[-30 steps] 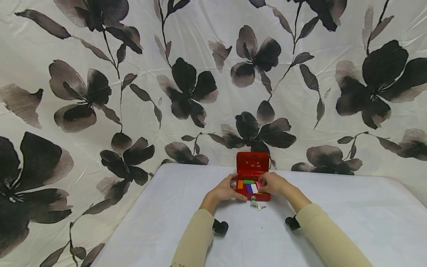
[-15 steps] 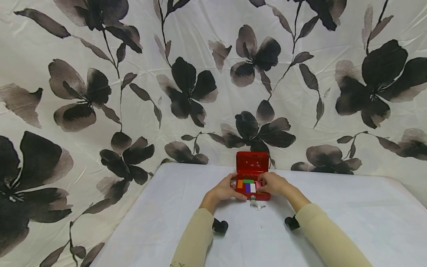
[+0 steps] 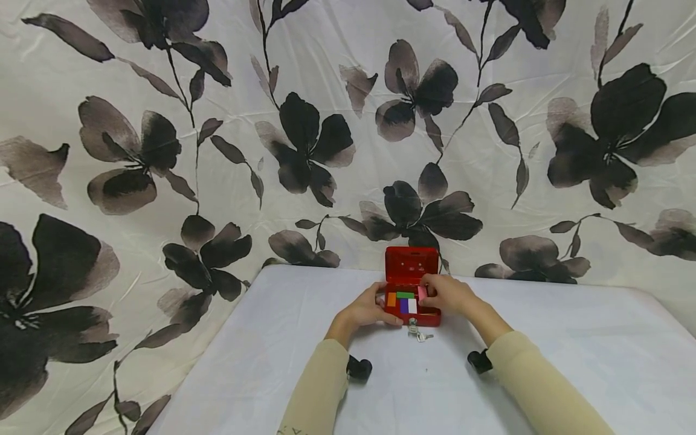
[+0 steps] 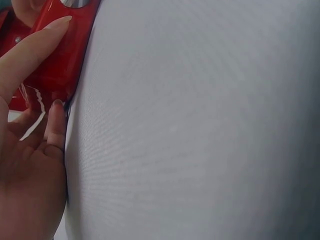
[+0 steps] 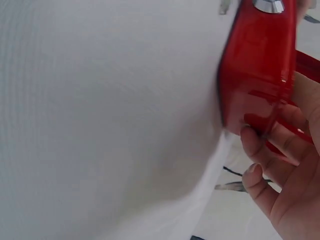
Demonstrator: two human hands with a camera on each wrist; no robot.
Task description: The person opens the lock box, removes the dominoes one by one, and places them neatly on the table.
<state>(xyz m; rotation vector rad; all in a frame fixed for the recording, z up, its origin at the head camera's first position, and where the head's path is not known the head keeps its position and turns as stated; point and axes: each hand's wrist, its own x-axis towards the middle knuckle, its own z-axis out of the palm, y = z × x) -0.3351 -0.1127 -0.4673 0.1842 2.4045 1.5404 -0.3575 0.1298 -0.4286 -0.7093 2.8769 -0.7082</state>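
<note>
One pink block (image 3: 422, 292) partly hidden, right grip (image 3: 450, 295) pinching it, left grip (image 3: 363, 309) clasping box (image 3: 432, 319)

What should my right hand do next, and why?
Probably press the pink block gently down beside the green block: the right hand is on it there, and the left hand holds the red box.
</note>
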